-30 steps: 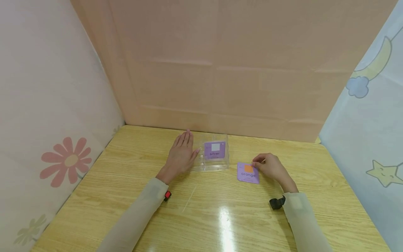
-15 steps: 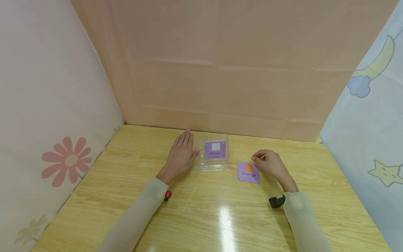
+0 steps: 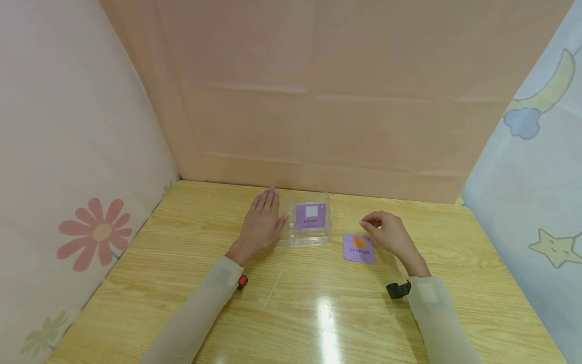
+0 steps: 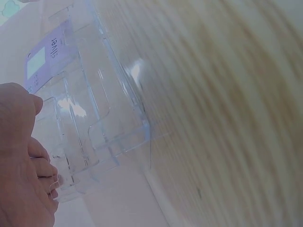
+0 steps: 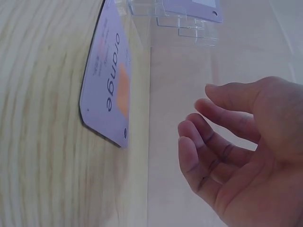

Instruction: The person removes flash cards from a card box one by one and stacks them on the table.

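My left hand [image 3: 261,225] lies with straight fingers along the left side of a clear plastic tiered holder [image 3: 313,240]. In the left wrist view the fingertips reach the edge of the holder [image 4: 118,127]. A purple card marked "silver" [image 3: 310,216] leans in it. On the table to the right lies a stack of purple cards with "orange" [image 3: 359,248] on top. Just above and right of the stack is my right hand [image 3: 386,232]. Its fingers are loosely bent, and the right wrist view shows nothing between thumb [image 5: 232,94] and fingers.
The wooden table [image 3: 218,328] runs back to a brown paper-like backdrop [image 3: 309,126]. Printed cloth walls stand on the left [image 3: 68,151] and right [image 3: 545,167]. The holder stands near the table's far edge.
My right hand has come off the orange card and shifted slightly up and away from it. The left hand, the holder and the silver card stay put.
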### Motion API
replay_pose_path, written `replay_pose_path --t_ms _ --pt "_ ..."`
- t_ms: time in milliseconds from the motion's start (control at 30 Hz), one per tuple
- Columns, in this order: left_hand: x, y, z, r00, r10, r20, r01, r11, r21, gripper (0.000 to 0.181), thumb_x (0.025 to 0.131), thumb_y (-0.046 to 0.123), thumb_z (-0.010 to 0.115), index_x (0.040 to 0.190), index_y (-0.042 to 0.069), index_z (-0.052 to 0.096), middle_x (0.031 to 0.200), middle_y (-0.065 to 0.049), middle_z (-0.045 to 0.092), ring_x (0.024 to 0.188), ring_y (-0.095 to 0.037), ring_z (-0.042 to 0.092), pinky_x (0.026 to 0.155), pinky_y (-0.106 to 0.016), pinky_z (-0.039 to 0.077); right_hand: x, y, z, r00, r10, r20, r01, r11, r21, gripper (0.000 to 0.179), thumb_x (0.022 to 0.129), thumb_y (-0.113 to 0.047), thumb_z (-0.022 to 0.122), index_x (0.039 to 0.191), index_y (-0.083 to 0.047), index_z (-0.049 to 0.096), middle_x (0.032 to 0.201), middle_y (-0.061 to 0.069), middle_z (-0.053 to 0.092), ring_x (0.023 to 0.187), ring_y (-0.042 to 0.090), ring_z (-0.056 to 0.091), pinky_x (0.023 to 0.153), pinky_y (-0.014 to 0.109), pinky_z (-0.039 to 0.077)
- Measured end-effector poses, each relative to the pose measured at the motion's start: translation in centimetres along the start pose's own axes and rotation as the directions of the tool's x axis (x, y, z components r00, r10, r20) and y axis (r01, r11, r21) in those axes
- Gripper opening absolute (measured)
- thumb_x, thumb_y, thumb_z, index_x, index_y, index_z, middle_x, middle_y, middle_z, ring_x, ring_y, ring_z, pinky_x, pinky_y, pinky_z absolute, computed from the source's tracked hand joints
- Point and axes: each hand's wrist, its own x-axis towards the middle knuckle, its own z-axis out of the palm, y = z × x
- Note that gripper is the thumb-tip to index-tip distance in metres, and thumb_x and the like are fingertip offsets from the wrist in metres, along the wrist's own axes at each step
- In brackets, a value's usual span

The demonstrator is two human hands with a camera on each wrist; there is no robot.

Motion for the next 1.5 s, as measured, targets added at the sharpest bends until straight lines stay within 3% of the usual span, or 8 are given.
replay_pose_path --t_ms 367,667,1100,1300,1500 --pt "0.3 0.0 0.1 0.999 0.025 -0.035 -0.024 1.0 0.015 0.075 0.114 0.045 0.034 0.165 -0.007 0.016 0.174 -0.024 0.014 0.164 -0.036 0.019 0.136 -0.05 0.017 -0.1 -0.9 -0.4 0.999 -0.041 -0.013 0.041 0.999 0.021 0.028 0.105 -0.022 0.065 0.121 -0.001 0.073 0.117 0.019 0.075 0.106 0.036 0.069 0.082 0.047 0.06" --pt "0.2 0.0 0.0 0.999 0.019 -0.03 -0.019 1.0 0.013 0.075 0.114 0.045 0.034 0.165 -0.007 0.016 0.175 -0.024 0.013 0.165 -0.036 0.018 0.136 -0.05 0.016 0.1 -2.0 -0.5 0.996 -0.08 -0.026 0.081 0.996 0.03 0.032 0.105 -0.024 0.064 0.125 0.001 0.071 0.119 0.021 0.073 0.105 0.036 0.071 0.087 0.051 0.061" --pt "0.1 0.1 0.0 1.0 0.012 -0.025 -0.012 1.0 0.0 0.075 0.114 0.044 0.035 0.165 -0.007 0.016 0.175 -0.024 0.014 0.165 -0.037 0.019 0.136 -0.049 0.015 0.1 -4.5 -0.4 0.98 -0.188 -0.061 0.19 0.981 0.035 0.029 0.104 -0.02 0.068 0.123 0.002 0.071 0.116 0.019 0.073 0.104 0.033 0.071 0.085 0.048 0.063" --pt "-0.1 0.0 0.0 1.0 0.007 -0.021 -0.007 1.0 -0.008 0.075 0.114 0.045 0.034 0.165 -0.007 0.015 0.175 -0.024 0.012 0.165 -0.037 0.018 0.137 -0.049 0.014 0.4 -5.2 -0.1 0.98 -0.198 -0.031 0.199 0.979 0.047 0.029 0.103 -0.017 0.069 0.123 0.003 0.071 0.116 0.019 0.073 0.104 0.032 0.071 0.086 0.049 0.063" --pt "0.0 0.0 0.2 1.0 0.004 -0.021 -0.004 1.0 -0.001 0.075 0.114 0.045 0.032 0.165 -0.007 0.014 0.175 -0.024 0.012 0.165 -0.036 0.017 0.136 -0.049 0.015 0.9 -6.0 0.2 0.98 -0.197 0.014 0.196 0.978 0.073 0.035 0.102 -0.017 0.07 0.13 0.003 0.067 0.126 0.022 0.072 0.113 0.038 0.071 0.097 0.053 0.061"
